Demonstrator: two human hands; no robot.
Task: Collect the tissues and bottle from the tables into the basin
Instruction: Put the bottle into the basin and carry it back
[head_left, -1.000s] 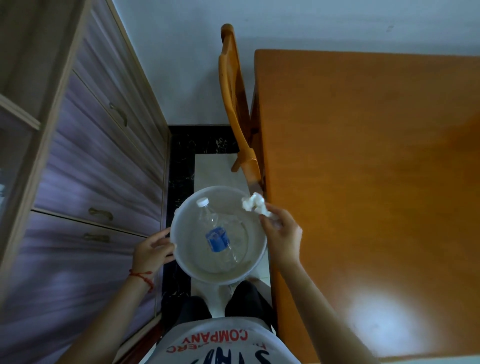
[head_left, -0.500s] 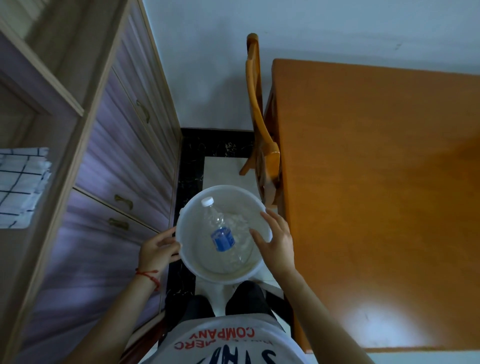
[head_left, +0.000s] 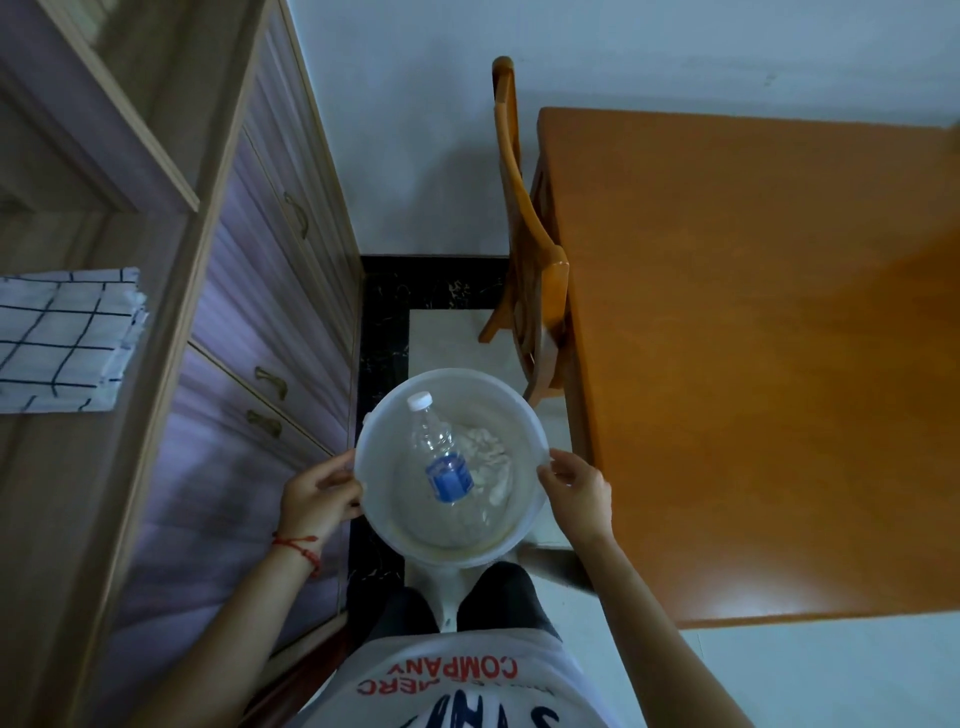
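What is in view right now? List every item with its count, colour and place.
basin: one, white, held over the floor between cabinet and table
bottle: one, clear with white cap and blue label, lying in the basin
tissues: a white crumpled wad, in the basin beside the bottle
table: one, orange wood, at right
chair: one, orange wood, pushed against the table's left edge
cabinet: one, purple drawers with wood trim, at left
cloth: one, white with dark checks, folded on the cabinet shelf
left hand: on the basin's left rim, red string at the wrist
right hand: on the basin's right rim
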